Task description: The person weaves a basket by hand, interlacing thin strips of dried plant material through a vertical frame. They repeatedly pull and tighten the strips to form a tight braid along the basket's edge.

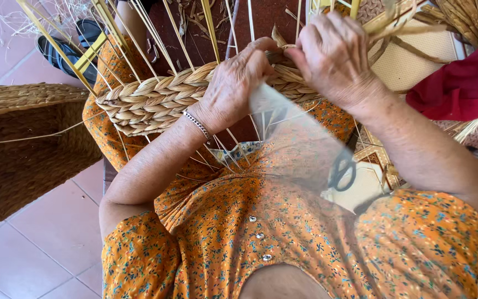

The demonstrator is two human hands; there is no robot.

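Braid of dry, rough straw fibre; spokes of smooth pale cane; basket coarse woven rush; bracelet shiny metal; dress soft matt printed cloth; floor smooth tile

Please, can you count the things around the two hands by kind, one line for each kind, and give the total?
Hands at work: 2, the left hand and the right hand, both on the braided rim.
Basket being woven: 1
Finished woven basket: 1
Scissors: 1
Bracelet: 1
Sandal: 1
Red cloth: 1
Total: 8
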